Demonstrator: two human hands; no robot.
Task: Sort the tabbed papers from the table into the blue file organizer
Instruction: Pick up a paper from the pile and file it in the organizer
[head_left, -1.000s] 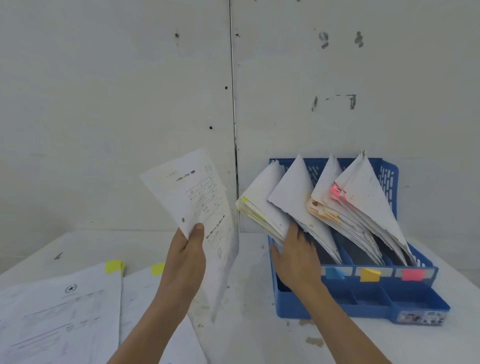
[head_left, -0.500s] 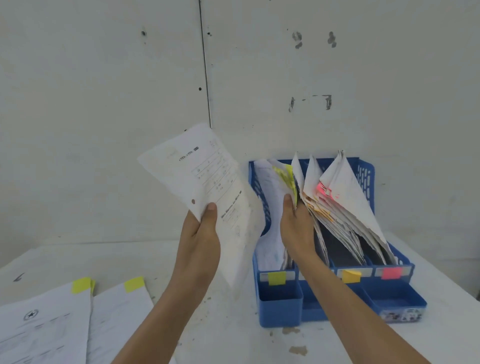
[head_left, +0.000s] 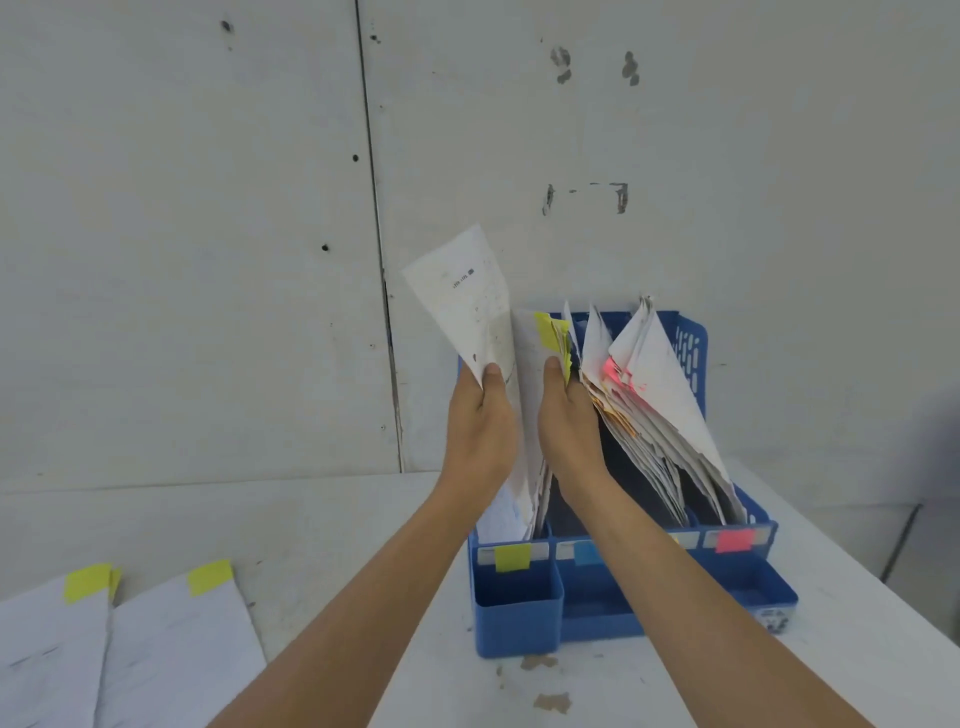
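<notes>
The room shows as a scuffed pale wall (head_left: 208, 208) with a vertical panel seam running from 12 o'clock down to the desk (head_left: 337, 545), a white top with a few brown scraps stuck to it near 6 o'clock.

The blue file organizer (head_left: 519, 623) stands at 4 o'clock against the wall, its compartments full of papers that lean towards 1 o'clock. Loose papers (head_left: 171, 654) with yellow tabs lie flat at 8 o'clock, well apart from it and not yet filed.

The sheet (head_left: 467, 306) in hand is in the air over the organizer's leftmost compartment, with its top corner pointing to 11 o'clock. The left hand (head_left: 480, 426) has its grip clamped on the sheet's lower edge, thumb in front. The right hand (head_left: 569, 426) has its grip clamped on the yellow-tabbed stack (head_left: 550, 332), drawing it towards 3 o'clock so that a gap opens.

To do this well, I judge the right hand should keep that gap wide. The left hand should bring the sheet nearer upright and feed its bottom edge straight down towards 6 o'clock, behind the yellow label (head_left: 511, 558). A limp sheet would buckle on the edges of the stack. The sheet's own tab is hidden, so it is worth checking its colour first.
</notes>
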